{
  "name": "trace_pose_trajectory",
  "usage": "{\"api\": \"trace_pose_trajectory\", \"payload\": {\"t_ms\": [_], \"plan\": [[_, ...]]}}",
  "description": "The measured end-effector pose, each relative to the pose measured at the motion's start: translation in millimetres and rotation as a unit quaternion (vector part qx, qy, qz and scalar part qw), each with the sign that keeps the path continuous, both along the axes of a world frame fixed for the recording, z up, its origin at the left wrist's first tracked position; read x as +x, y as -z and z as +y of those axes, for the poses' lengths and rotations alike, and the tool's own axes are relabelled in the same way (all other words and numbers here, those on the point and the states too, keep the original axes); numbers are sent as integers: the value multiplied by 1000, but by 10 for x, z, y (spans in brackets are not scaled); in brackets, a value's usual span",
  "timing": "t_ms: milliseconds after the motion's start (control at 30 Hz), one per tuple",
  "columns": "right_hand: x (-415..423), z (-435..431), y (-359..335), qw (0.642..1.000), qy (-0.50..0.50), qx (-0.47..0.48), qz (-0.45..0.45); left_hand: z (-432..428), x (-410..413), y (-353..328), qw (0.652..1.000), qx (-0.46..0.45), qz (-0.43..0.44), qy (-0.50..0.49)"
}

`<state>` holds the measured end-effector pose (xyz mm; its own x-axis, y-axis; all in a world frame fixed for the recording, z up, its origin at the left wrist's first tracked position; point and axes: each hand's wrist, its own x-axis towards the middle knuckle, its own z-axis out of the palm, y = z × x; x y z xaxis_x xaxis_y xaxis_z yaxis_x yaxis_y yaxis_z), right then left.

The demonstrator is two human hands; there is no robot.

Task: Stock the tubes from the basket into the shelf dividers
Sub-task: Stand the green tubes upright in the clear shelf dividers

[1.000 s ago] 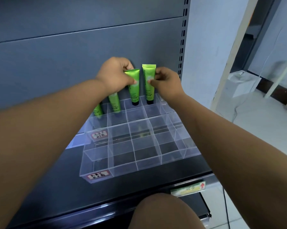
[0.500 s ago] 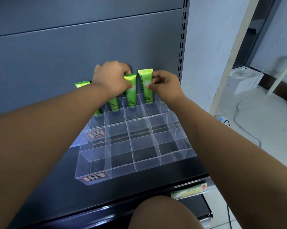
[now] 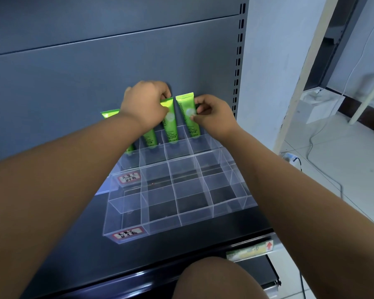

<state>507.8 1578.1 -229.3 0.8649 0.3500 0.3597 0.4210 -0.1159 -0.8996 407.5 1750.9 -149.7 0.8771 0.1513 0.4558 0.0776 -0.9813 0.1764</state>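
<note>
The back panel (image 3: 74, 72) of the shelf serves as the rest surface. We see 4 green tubes standing cap-down in the rear row of the clear divider tray (image 3: 203, 214), their crimped ends leaning on the panel. The tray sits on the shelf deck (image 3: 84, 262), close to the panel. We judge that each cell wall keeps 1 tube apart from its neighbour.

The left hand (image 3: 145, 106) grips the crimped top of the 3rd tube (image 3: 170, 126) between thumb and curled fingers. The right hand (image 3: 214, 115) pinches the right edge of the 4th tube (image 3: 187, 119), which stands in the rightmost occupied cell. We judge both grips to be for seating and squaring these tubes, print facing outward. The 1st tube (image 3: 108, 114) and 2nd tube (image 3: 149, 139) are untouched and partly hidden by the left forearm.

The rows in front are not yet stocked. The basket is not in view.

A knee (image 3: 218, 279) sits below the shelf edge. A white box (image 3: 317, 104) and a cable (image 3: 311, 143) lie well apart on the floor at right. A price strip (image 3: 250, 249) is fixed to the shelf lip. A red-bordered label (image 3: 129, 177) marks the tray front. We see no obstruction over the front cells, although the left forearm crosses the left columns.
</note>
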Motion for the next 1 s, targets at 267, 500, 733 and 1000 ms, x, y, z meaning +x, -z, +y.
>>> {"api": "trace_pose_trajectory", "payload": {"t_ms": [267,500,733,1000], "plan": [[3,-26,-19,1000,15,17,21,45,22,43,999,26,-22,23],[12,-30,-22,999,13,19,22,48,36,68,994,94,-44,16],[6,-37,-28,999,21,19,28,19,33,88,992,117,-40,0],[-1,-33,-42,999,30,17,40,-12,15,127,991,128,-36,-16]]}}
